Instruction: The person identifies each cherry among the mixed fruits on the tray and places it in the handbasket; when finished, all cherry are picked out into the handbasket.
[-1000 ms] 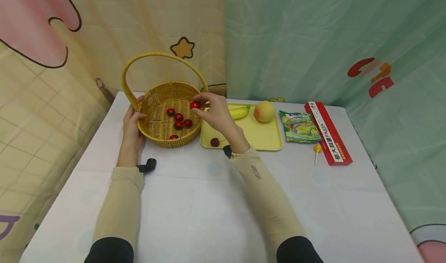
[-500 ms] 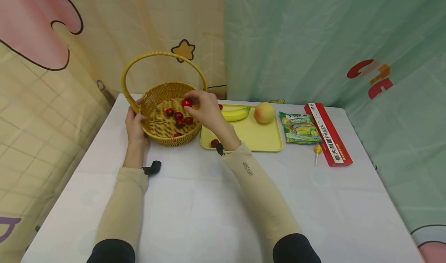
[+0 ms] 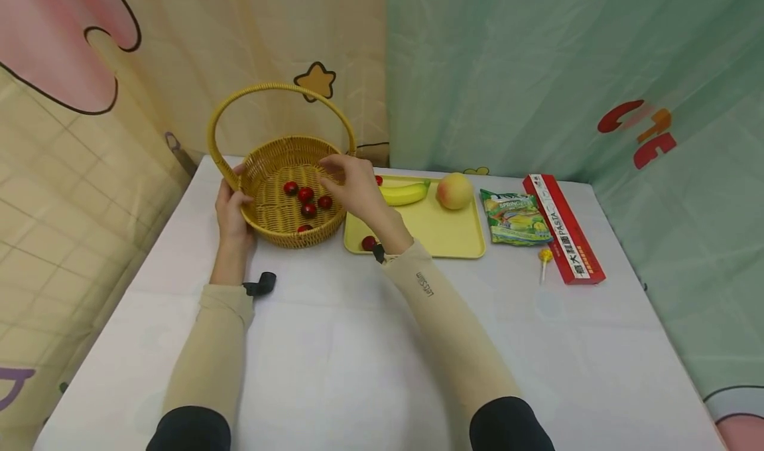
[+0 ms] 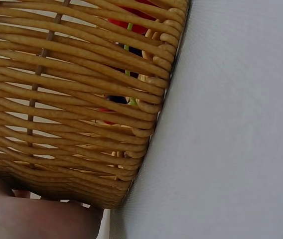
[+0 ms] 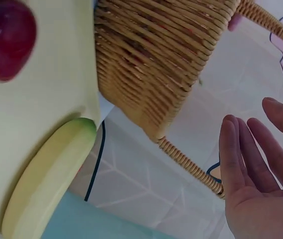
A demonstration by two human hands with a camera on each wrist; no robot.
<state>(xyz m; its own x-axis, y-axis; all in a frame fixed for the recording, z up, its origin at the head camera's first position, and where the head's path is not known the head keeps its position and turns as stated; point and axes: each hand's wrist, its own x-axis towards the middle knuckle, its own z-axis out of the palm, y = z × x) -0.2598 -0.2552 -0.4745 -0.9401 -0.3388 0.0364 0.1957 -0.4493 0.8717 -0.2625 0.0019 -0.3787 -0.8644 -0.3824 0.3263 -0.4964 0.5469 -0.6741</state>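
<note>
A yellow wicker basket (image 3: 289, 240) with a tall arched handle holds several dark red cherries (image 3: 306, 194). My left hand (image 3: 231, 213) grips the basket's left side, thumb at the rim by the handle's base; the left wrist view shows the woven wall (image 4: 71, 99) close up. Over the basket's right rim is my right hand (image 3: 358, 184), fingers extended and apart from the thumb. Nothing sits between those fingers (image 5: 231, 144) in the right wrist view. Beside the basket, a pale yellow tray (image 3: 450, 232) carries a cherry (image 3: 368, 243), a banana (image 3: 407, 193) and a peach (image 3: 455, 191).
Right of the tray lie a green snack packet (image 3: 516, 219), a yellow lollipop (image 3: 545, 257) and a long red pasta box (image 3: 564, 229). Another red piece (image 3: 379, 180) shows at the tray's back edge, partly hidden. Printed curtains (image 3: 537, 73) hang behind the white table (image 3: 334, 345).
My right hand moved left over the basket with a cherry, then let it go; its fingers are now apart. The left hand keeps its grip on the basket.
</note>
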